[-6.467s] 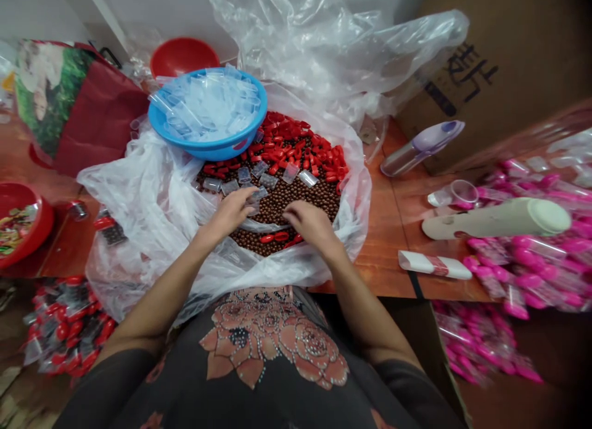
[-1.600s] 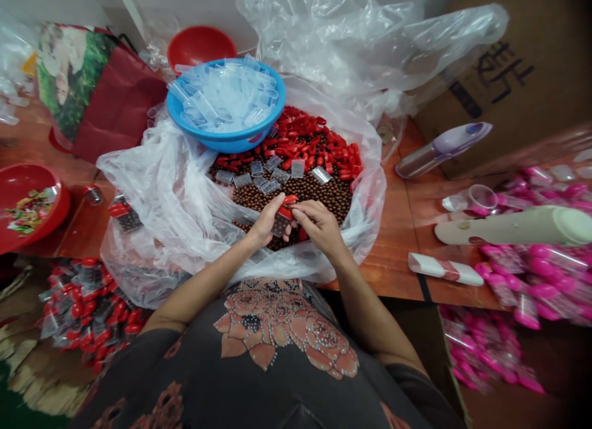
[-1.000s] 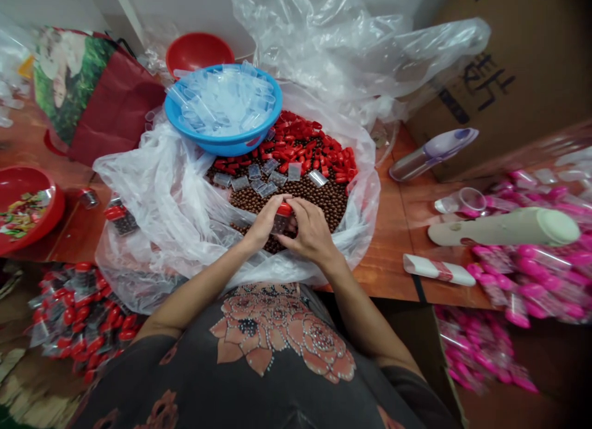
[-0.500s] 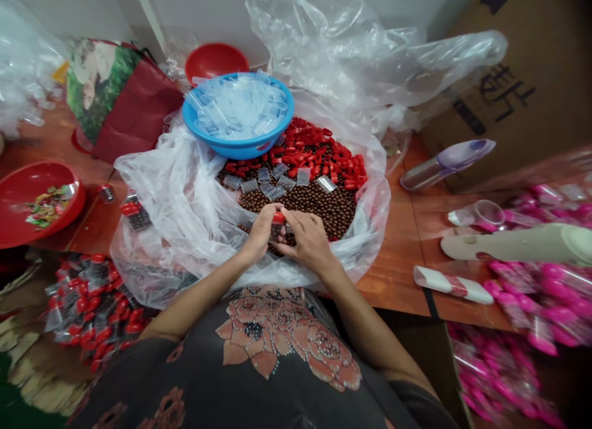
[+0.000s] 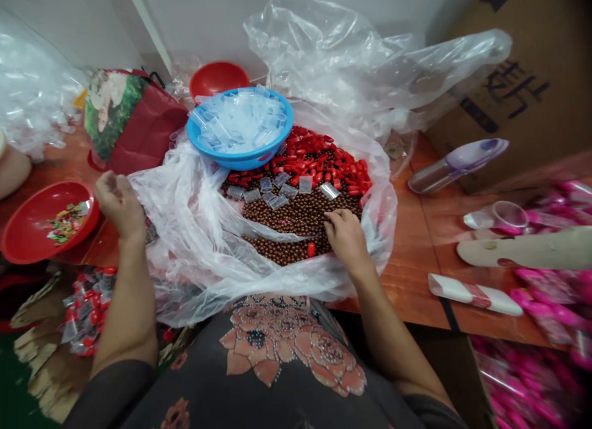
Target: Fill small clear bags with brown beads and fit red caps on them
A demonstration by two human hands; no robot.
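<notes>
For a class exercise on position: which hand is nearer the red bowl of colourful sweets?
Left. The left hand is just beside the red bowl, apart from it; the right hand is far across, over the brown beads.

Small round brown balls (image 5: 296, 222) lie heaped in a clear plastic bag (image 5: 185, 232), with red caps (image 5: 324, 164) massed on the far side and 1 red cap (image 5: 311, 249) apart near the front. Small clear plastic tubes (image 5: 280, 188) lie between the caps and balls. The right hand (image 5: 346, 238) rests its fingers on the balls; the raised left hand (image 5: 119, 202) is beside the bag's edge.
</notes>
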